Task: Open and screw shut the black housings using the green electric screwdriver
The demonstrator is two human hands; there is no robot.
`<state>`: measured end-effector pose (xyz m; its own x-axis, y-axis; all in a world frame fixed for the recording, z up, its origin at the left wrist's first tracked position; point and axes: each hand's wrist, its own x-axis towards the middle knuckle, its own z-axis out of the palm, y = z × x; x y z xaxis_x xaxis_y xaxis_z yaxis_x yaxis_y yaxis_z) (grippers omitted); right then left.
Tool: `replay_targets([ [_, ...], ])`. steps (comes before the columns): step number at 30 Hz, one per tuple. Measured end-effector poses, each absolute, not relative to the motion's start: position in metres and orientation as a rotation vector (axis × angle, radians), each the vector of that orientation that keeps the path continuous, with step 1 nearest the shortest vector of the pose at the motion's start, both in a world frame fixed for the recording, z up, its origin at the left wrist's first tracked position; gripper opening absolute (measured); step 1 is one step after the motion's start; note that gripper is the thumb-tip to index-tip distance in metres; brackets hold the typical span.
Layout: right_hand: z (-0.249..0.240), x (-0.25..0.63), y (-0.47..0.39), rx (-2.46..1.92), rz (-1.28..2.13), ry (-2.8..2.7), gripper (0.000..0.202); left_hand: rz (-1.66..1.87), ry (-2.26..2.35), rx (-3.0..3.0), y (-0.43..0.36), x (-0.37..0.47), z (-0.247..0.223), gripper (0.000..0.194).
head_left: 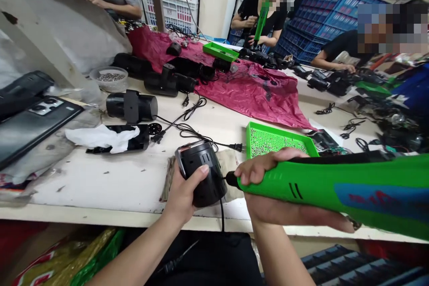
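Observation:
My left hand [186, 187] grips a black cylindrical housing [205, 167] with slots in its side, thumb on top, lying tilted over a worn cloth [232, 170] at the bench edge. A black cord hangs down from the housing. My right hand [268, 187] is wrapped round a green electric screwdriver [315, 185], held level. Its black nose points left and its bit meets the end of the housing; whether a screw sits at the tip is too small to tell. Behind the screwdriver stands a green tray [250, 140] of small screws.
Black cylindrical units [132, 107] with cords and plugs lie on the left and at the back. A tub of small metal parts [109, 79], a white tissue [107, 136] and a magenta sheet [248, 91] share the bench. Several people work across it, one holding another green screwdriver [261, 22].

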<state>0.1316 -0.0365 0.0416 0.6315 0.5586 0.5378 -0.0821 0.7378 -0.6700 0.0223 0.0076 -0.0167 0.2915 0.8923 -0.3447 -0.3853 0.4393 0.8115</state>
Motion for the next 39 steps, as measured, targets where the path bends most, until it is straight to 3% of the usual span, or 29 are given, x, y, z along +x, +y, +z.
replay_targets([
  [6,0.046,0.133,-0.047,-0.694,0.436,-0.796,0.058,0.960,0.893,0.693,0.005,0.025,-0.017,0.062],
  [13,0.045,0.141,-0.043,-0.581,0.470,-0.732,0.075,0.868,0.926,0.704,0.004,0.025,-0.007,0.063],
  [17,0.057,0.149,-0.059,-0.647,0.455,-0.759,0.066,0.845,0.961,0.729,0.002,0.021,-0.004,0.066],
  [22,0.068,0.154,-0.048,-0.565,0.324,-0.793,0.075,0.856,0.940,0.727,0.002,0.019,-0.005,0.076],
  [31,0.071,0.157,-0.033,-0.580,0.331,-0.749,0.072,0.870,0.939,0.702,0.002,0.019,-0.004,0.068],
  [39,0.075,0.159,-0.066,-0.703,0.562,-0.732,0.059,0.835,0.922,0.624,0.009,0.015,-0.014,0.069],
])
